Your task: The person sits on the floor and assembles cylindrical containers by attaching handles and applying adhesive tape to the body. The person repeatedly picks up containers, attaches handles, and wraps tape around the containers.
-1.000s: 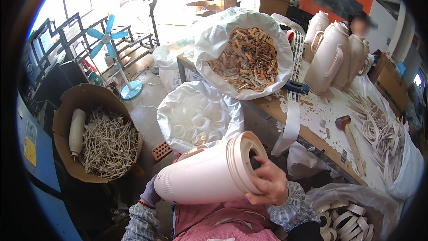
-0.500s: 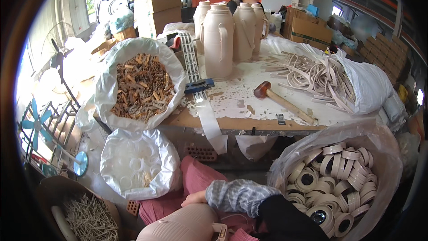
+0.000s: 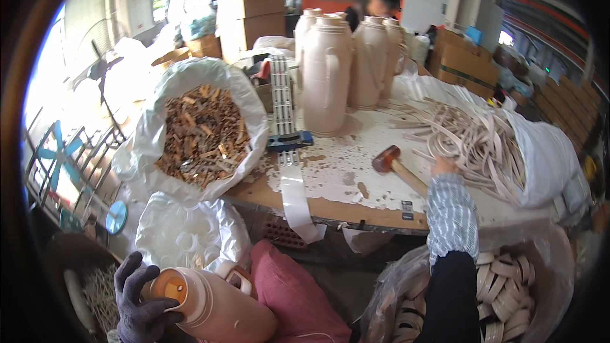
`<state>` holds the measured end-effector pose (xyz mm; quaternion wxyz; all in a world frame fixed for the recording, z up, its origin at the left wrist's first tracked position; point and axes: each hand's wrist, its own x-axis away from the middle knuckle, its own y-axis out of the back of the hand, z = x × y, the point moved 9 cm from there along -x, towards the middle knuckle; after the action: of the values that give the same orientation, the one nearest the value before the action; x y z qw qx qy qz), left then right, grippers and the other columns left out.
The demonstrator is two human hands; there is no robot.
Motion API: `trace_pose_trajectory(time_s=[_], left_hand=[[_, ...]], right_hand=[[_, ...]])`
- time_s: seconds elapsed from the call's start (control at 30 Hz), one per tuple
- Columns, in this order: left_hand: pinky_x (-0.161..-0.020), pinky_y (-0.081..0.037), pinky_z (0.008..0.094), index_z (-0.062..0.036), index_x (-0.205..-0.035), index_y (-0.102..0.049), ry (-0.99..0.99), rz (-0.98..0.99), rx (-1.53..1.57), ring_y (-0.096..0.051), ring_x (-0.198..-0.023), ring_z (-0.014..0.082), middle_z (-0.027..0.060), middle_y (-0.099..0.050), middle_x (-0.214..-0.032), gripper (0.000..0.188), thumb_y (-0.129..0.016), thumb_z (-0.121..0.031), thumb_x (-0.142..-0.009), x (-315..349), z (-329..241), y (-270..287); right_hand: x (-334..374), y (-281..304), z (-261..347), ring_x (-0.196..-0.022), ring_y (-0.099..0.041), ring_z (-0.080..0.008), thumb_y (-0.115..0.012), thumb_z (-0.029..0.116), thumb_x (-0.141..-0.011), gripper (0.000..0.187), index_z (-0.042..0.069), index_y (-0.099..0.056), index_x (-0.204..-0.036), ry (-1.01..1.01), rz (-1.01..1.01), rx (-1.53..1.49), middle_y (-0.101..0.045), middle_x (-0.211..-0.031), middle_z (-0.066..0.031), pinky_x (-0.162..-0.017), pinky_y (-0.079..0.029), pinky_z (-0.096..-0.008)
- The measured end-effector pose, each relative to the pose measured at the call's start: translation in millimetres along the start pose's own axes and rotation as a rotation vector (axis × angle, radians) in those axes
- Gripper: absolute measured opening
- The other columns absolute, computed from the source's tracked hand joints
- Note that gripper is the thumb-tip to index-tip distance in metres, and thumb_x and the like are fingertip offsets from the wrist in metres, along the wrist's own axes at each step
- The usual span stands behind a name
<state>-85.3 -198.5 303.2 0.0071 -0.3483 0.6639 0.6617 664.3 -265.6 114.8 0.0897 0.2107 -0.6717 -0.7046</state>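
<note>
A pale pink plastic thermos flask shell (image 3: 225,308) lies tilted across my lap, its round mouth turned to the left and its handle upward. My left hand (image 3: 141,308), in a grey glove, holds it at the mouth, with the thumb on the rim and the fingers raised beside the opening. Something orange-yellow shows inside the mouth. Stretched out over the table, my right hand (image 3: 446,165) is at the near-left edge of a heap of pale plastic straps (image 3: 486,143). Its fingertips are hard to make out against the straps.
A mallet (image 3: 400,168) lies left of my right forearm. Several flask shells (image 3: 325,76) stand on the table (image 3: 337,178). Around me are a sack of brown pieces (image 3: 206,133), a bag of clear rings (image 3: 187,232) and a bag of cream rings (image 3: 508,279). Beyond the table is another person (image 3: 383,3).
My right hand has gone from the flask shell up to the straps. The shell has turned, so its mouth now shows at the left, and my gloved left hand has come into view on it.
</note>
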Motion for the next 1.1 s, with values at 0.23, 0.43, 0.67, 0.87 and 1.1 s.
trace_pose_trajectory(time_s=[0.23, 0.43, 0.67, 0.87, 1.1], left_hand=[[-0.077, -0.049, 0.0487, -0.0170, -0.083, -0.062, -0.421, 0.315, 0.202, -0.060, -0.098, 0.0346, 0.0116, -0.060, -0.104, 0.024, -0.077, -0.029, -0.069, 13.5, -101.0, -39.3], [-0.072, -0.051, 0.0389, -0.0115, -0.089, -0.066, -0.398, 0.334, 0.857, -0.063, -0.091, 0.0311, 0.0104, -0.063, -0.098, 0.027, -0.079, -0.027, -0.071, 17.4, -93.7, -25.3], [-0.092, -0.045, 0.0493, -0.0077, -0.103, -0.066, -0.384, 0.304, 0.821, -0.059, -0.104, 0.0372, 0.0154, -0.062, -0.112, 0.032, -0.075, -0.024, -0.077, 21.4, -88.9, -58.6], [-0.097, -0.042, 0.0505, -0.0078, -0.103, -0.066, -0.352, 0.312, 0.969, -0.056, -0.109, 0.0377, 0.0169, -0.061, -0.114, 0.027, -0.070, -0.020, -0.080, 48.3, -80.2, -76.3], [-0.095, -0.044, 0.0485, -0.0057, -0.101, -0.066, -0.356, 0.308, 1.018, -0.057, -0.106, 0.0375, 0.0200, -0.060, -0.113, 0.020, -0.066, -0.012, -0.082, 49.6, -69.4, -82.1]], right_hand=[[-0.5, -12.8, 8.3, -0.119, -0.050, -0.0272, -0.058, 0.012, -0.086, 0.021, 0.016, -0.066, -0.105, 0.306, -0.024, 0.032, -0.061, -0.121, -0.0065, -0.103, -0.037, -0.0449], [23.6, -10.4, -20.1, -0.126, -0.045, -0.0306, -0.063, 0.017, -0.083, 0.043, 0.016, -0.059, -0.126, 0.176, 0.042, -0.052, -0.050, -0.137, -0.0088, -0.105, -0.037, -0.0458], [86.2, 22.6, -100.3, -0.129, -0.040, -0.0349, -0.075, 0.033, -0.077, 0.074, 0.002, -0.041, -0.135, -0.608, -0.032, -0.278, -0.043, -0.136, -0.0205, -0.103, -0.040, -0.0459], [80.2, -3.9, -123.5, -0.123, -0.047, -0.0405, -0.071, 0.028, -0.081, 0.069, 0.001, -0.038, -0.135, -0.676, 0.021, -0.342, -0.044, -0.134, -0.0228, -0.099, -0.046, -0.0465], [47.2, 27.7, -147.4, -0.108, -0.063, -0.0332, -0.063, 0.018, -0.087, 0.033, -0.001, -0.061, -0.114, -0.553, -0.281, -0.626, -0.063, -0.120, -0.0223, -0.095, -0.049, -0.0416]])
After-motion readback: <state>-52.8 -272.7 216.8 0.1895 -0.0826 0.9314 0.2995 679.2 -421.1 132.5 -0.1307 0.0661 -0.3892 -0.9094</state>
